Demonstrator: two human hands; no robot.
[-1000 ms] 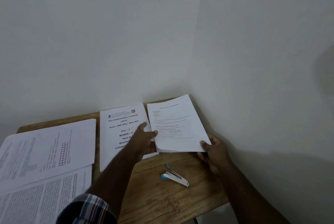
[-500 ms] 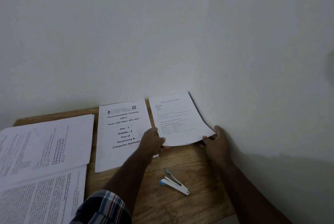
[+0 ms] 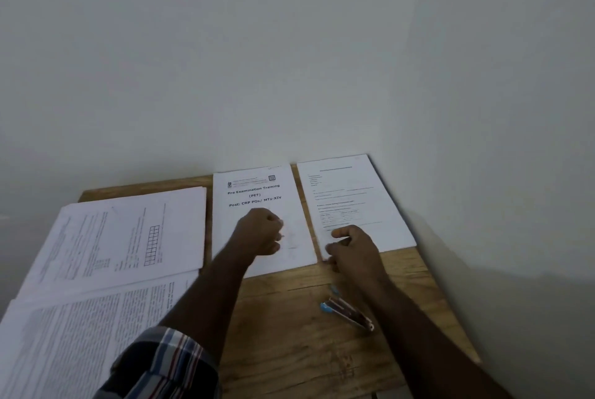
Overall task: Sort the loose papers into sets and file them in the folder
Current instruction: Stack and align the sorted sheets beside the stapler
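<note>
Two paper sets lie side by side at the back of the wooden table (image 3: 299,353). The middle set (image 3: 254,192) is headed "Pre Examination Training (PET)". My left hand (image 3: 260,232) hovers over its middle as a loose fist, with nothing visible in it. A printed form set (image 3: 354,195) lies flat on the right, close to the wall. My right hand (image 3: 352,249) is at its near left corner, thumb on top and fingers curled at the edge. No folder is in view.
A stack with a grid figure (image 3: 128,231) and dense text pages (image 3: 80,334) cover the table's left side. A blue-tipped stapler (image 3: 349,315) lies near my right forearm. White walls close the back and right sides.
The form set has been laid flat by the wall. My left hand let go of it and moved left over the PET set. My right hand shifted from its right corner to its left corner.
</note>
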